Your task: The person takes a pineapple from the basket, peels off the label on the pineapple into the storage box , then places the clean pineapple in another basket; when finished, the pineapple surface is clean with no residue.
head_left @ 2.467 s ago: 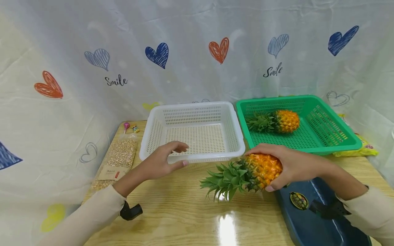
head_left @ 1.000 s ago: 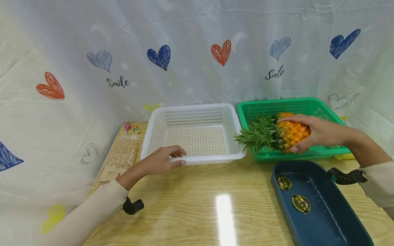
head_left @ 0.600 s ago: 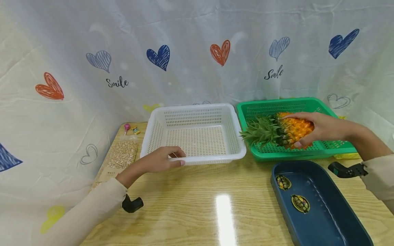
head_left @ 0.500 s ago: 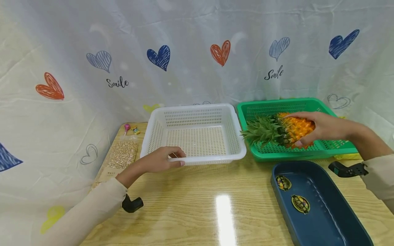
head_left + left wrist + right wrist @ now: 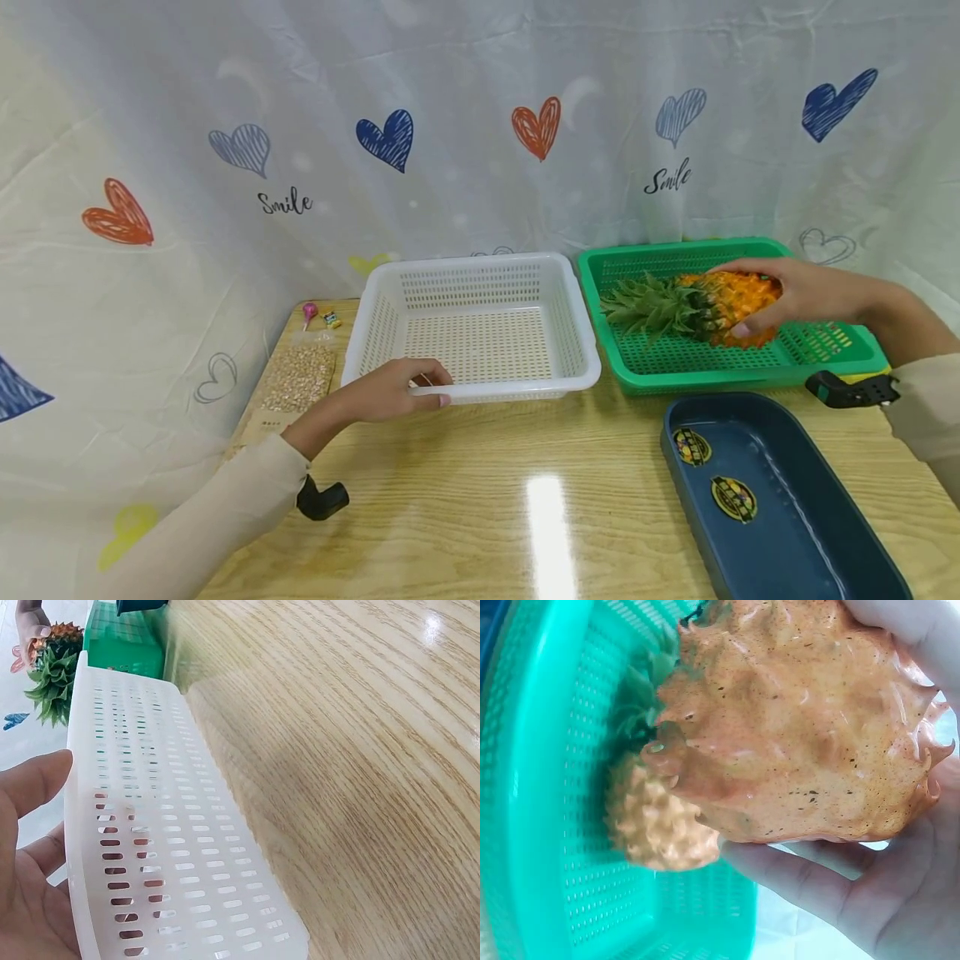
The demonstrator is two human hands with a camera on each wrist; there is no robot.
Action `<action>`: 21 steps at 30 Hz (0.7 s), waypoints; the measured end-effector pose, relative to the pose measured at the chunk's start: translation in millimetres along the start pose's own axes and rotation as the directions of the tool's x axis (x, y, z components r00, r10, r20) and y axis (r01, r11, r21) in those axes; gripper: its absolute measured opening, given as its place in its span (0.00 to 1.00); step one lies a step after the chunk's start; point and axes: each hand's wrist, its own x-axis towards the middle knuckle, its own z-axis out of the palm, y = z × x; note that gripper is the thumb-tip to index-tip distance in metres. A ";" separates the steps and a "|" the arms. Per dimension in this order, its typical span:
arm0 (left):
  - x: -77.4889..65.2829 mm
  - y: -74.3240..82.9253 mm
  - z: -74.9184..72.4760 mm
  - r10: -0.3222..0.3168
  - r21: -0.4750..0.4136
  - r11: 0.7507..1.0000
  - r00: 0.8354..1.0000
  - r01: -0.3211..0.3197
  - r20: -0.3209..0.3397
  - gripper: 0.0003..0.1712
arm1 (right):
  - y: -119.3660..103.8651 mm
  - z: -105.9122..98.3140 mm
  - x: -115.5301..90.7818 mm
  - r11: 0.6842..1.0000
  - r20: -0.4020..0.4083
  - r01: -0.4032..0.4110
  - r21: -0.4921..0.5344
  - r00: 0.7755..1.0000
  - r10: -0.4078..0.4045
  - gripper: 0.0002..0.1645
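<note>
My right hand grips a pineapple by its orange body, fingers on the far side and thumb on the near side. The pineapple lies level over the green basket, leaves pointing left. A second pineapple rests inside that basket in the right wrist view; from the head it is mostly hidden behind the held one. At the front rim of the white basket, my left hand holds on, with fingers curled over the inside and thumb at the outer side.
A dark blue tray with two round stickers stands on the wooden table at front right. To the left are a bag of grains, a lollipop and a small wrapped candy. A patterned curtain hangs behind.
My right hand has carried the pineapple from above the table to over the green basket, lately shifting it right and back. My left hand has come down onto the white basket's rim.
</note>
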 end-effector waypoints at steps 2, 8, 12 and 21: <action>0.2 -0.4 0.2 0.003 -0.004 1.000 1.000 -0.003 -0.001 0.14 | 3.9 -2.7 1.3 1.000 0.000 -0.018 -0.018 1.000 0.018 0.46; 0.8 -1.6 0.6 0.005 0.000 1.000 1.000 -0.005 -0.006 0.14 | 16.2 -10.6 6.1 0.997 0.007 -0.047 -0.062 0.999 0.047 0.47; 0.7 -1.9 0.6 0.006 0.002 1.000 1.000 -0.006 -0.010 0.13 | 23.2 -16.0 10.5 0.994 0.004 -0.072 -0.080 0.997 0.073 0.47; 2.6 -3.6 1.7 0.015 0.006 1.000 1.000 -0.015 -0.012 0.12 | 33.0 -23.8 18.2 0.992 0.097 -0.120 -0.049 0.987 0.125 0.47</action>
